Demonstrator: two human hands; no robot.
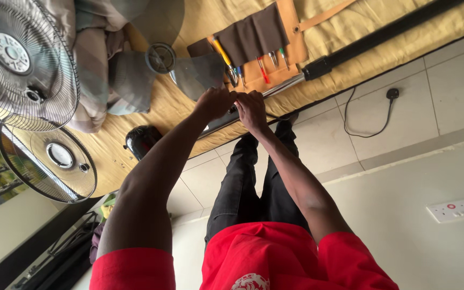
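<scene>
On the yellow bed cover (135,115), just below the open tool roll (267,40): left hand (214,102) and right hand (251,109) side by side, knuckles touching, both curled shut around the near end of a chrome pole (280,86). Black pole section (382,35) further along, translucent fan blade (159,56) just beside the left hand, two wire fan guards (25,64) well apart.

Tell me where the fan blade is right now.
In the head view the fan blade lies on the yellow mat, upper centre-left, between the fan grille and the tool roll, just above the left hand.
</scene>
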